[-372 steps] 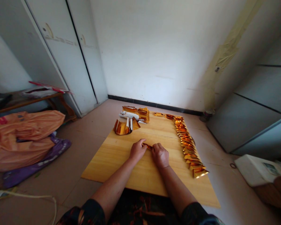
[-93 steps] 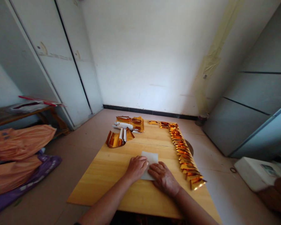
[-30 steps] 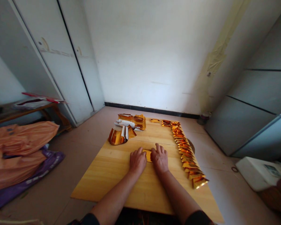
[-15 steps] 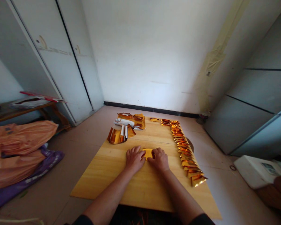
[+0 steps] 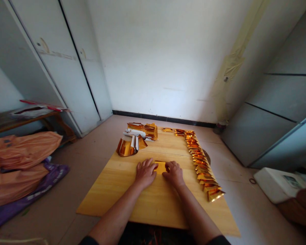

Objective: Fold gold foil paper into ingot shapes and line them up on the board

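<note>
A small piece of gold foil paper [image 5: 161, 167], folded to a rectangle with its shiny side up, lies between my hands near the middle of the wooden board [image 5: 117, 194]. My left hand [image 5: 145, 173] grips its left end between thumb and fingers. At the right end, my right hand [image 5: 174, 173] pinches it with curled fingers. Along the board's right side runs a row of folded gold foil pieces [image 5: 200, 163], continuing round the far right corner. A single folded gold piece [image 5: 167, 130] sits at the far edge.
Curled gold sheets [image 5: 127, 147] and a pile of gold and white paper [image 5: 151, 131] occupy the board's far left. Orange and purple bags [image 5: 22, 156] lie on the floor at left. A white box [image 5: 272, 183] stands at right.
About three seconds ago a pale-side-up sheet lay flat under my hands; now gold paper shows, folded smaller. Over the last second, my hands have moved slightly apart, showing more of it.
</note>
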Available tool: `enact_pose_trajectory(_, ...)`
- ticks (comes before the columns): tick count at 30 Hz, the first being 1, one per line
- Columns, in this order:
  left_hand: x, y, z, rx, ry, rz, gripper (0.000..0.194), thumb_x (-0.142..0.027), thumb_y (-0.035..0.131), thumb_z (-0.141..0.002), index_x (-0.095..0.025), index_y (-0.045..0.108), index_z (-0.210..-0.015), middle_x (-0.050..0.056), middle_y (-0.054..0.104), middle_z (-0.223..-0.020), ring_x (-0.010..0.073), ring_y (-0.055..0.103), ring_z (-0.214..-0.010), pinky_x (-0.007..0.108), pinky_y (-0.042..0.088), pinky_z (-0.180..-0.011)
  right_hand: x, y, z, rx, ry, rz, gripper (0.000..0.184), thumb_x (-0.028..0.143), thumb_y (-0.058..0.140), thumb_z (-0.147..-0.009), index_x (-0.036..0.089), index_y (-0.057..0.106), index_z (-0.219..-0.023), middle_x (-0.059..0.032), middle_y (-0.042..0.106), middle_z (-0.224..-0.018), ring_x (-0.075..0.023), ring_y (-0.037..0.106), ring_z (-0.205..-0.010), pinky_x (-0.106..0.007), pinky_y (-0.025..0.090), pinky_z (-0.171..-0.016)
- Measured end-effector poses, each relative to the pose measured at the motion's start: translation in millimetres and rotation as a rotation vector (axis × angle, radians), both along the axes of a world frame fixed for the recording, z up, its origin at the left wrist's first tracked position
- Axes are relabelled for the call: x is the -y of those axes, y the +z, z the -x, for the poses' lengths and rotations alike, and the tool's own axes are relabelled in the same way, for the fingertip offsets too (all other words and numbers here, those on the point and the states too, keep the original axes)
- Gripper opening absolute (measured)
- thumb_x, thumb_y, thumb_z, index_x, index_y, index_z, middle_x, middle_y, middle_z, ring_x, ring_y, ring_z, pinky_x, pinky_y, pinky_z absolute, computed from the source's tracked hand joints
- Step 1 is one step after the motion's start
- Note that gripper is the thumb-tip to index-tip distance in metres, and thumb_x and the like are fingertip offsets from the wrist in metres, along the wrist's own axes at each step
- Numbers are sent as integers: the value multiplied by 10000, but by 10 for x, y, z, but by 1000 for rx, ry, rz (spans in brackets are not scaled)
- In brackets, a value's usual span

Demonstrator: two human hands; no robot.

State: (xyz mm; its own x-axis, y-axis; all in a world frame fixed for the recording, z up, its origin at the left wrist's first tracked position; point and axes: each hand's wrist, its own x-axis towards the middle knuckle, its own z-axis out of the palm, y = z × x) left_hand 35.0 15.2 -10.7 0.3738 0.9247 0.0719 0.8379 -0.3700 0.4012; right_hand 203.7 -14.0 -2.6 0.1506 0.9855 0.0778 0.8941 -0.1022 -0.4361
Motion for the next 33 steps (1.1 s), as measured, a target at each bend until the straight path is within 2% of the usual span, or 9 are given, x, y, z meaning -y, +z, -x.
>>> enact_pose_trajectory(4, -46, -28, 62, -16, -43, 8, 421, -222, 472, -816, -394, 571, -1187, -2, 424, -1438, 246, 353, -1318, 504, 229, -1055, -20, -71, -141, -94, 100, -36, 201, 88, 565, -650, 191, 631, -810, -25, 615, -866, -158, 532, -821, -231, 368, -709)
enact_pose_trajectory(8, -70, -30, 98, -35, -59, 27, 439, -213, 443, -833, -423, 573, -1195, -14, 416, -1446, 238, 354, -1321, 492, 240, -1050, -9, -88, -258, -187, 196, -97, 340, 22, 491, -672, 191, 663, -912, -43, 657, -927, -164, 572, -881, -238, 417, -777)
enact_pose_trajectory(14, -60, 10, 93, -35, -60, 40, 478, -199, 476, -785, -441, 587, -1182, -21, 417, -1444, 250, 350, -1321, 497, 232, -1059, 1, -76, -332, -208, 288, -130, 238, 117, 457, -828, 185, 673, -903, -61, 683, -913, -166, 596, -879, -270, 444, -812)
enact_pose_trajectory(20, -63, 78, 119, -120, -98, 67, 538, -281, 575, -711, -428, 553, -1228, -16, 363, -1477, 260, 324, -1335, 480, 234, -1065, -67, -216, -417, -273, 334, -186, 205, 195, 461, -857, 188, 666, -845, -57, 670, -850, -160, 597, -802, -266, 460, -770)
enact_pose_trajectory(24, -73, 93, 98, -145, -78, 76, 447, -339, 531, -777, -446, 560, -1210, -36, 379, -1466, 234, 341, -1328, 461, 240, -1064, -87, -247, -440, -340, 314, -204, 202, 189, 477, -817, 194, 667, -885, -61, 665, -885, -168, 599, -820, -272, 463, -770)
enact_pose_trajectory(27, -47, 86, 35, -102, -7, 37, 330, -413, 478, -835, -433, 615, -1135, -39, 434, -1427, 221, 373, -1305, 447, 259, -1052, -55, -216, -373, -295, 281, -178, 173, 131, 520, -722, 185, 654, -817, -45, 649, -841, -166, 577, -795, -263, 449, -750)
enact_pose_trajectory(30, -4, 79, -27, -58, 46, -12, 308, -467, 543, -798, -388, 646, -1078, -20, 462, -1404, 227, 385, -1291, 442, 259, -1053, -17, -198, -292, -234, 220, -196, 197, 91, 548, -634, 177, 644, -783, -37, 637, -833, -174, 558, -808, -267, 438, -759)
enact_pose_trajectory(33, 11, 74, -38, -52, 59, -6, 304, -409, 586, -771, -375, 644, -1068, -19, 458, -1407, 225, 381, -1293, 446, 255, -1055, -8, -205, -285, -259, 194, -201, 314, 53, 529, -635, 181, 666, -888, -56, 655, -922, -185, 575, -876, -277, 445, -803)
